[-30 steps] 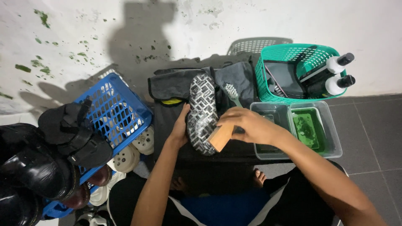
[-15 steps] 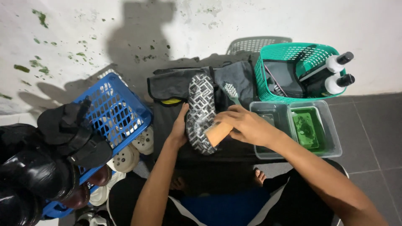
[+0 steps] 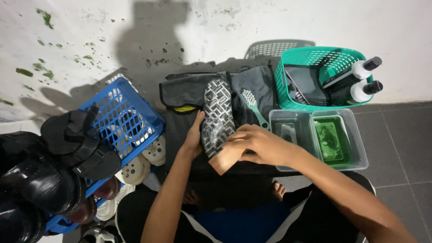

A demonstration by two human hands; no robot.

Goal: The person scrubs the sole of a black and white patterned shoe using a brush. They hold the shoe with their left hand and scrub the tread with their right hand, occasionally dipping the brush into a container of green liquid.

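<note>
A shoe (image 3: 217, 114) lies sole up on a dark grey cloth (image 3: 189, 92), its patterned grey-and-white tread facing me. My left hand (image 3: 194, 135) grips the shoe's left edge near the heel. My right hand (image 3: 256, 144) presses a wooden-backed brush (image 3: 226, 158) against the lower right of the sole. A pale green toothbrush (image 3: 252, 104) rests on the cloth just right of the shoe.
A clear two-part tray (image 3: 355, 155) holds clear water and green liquid at right. Behind it a teal basket (image 3: 315, 56) carries two white bottles (image 3: 366, 78). A blue basket (image 3: 128, 117) with black shoes (image 3: 40, 180) stands at left, white shoes (image 3: 135, 168) beneath.
My right hand with the brush has slid along the lower part of the sole, back toward the heel. The left hand keeps its hold on the shoe.
</note>
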